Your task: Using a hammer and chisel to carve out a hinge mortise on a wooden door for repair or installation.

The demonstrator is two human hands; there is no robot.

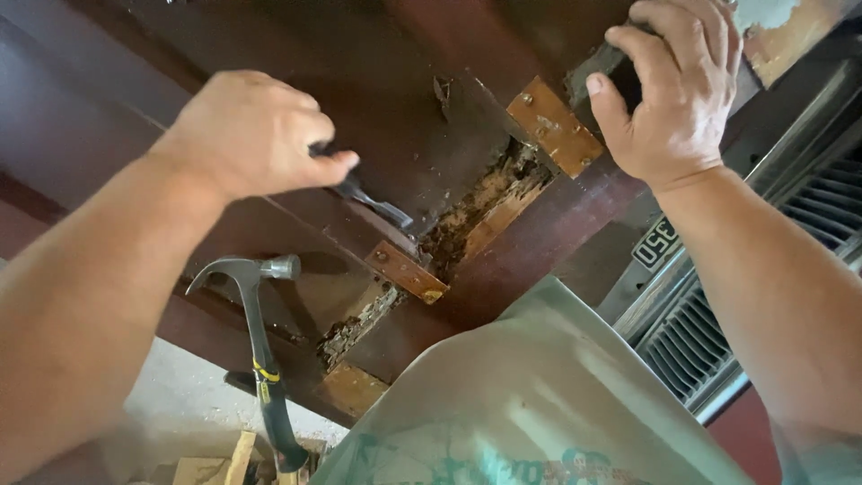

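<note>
My left hand (251,135) is closed round a dark-handled tool (373,202) whose metal tip points at the rotted, crumbling edge (485,202) of a dark brown wooden door (377,72). Brass hinges sit on that edge, one upper (554,126) and one lower (406,271). My right hand (673,90) grips the door's top right corner, fingers curled over a dark block there. A claw hammer (260,350) with a black handle stands leaning against the door, below my left hand.
A grey metal grille or vent (709,332) lies at the right beside the door. My grey-green shirt (539,404) fills the lower middle. Wood scraps (224,462) lie on the pale floor (189,395) at the bottom left.
</note>
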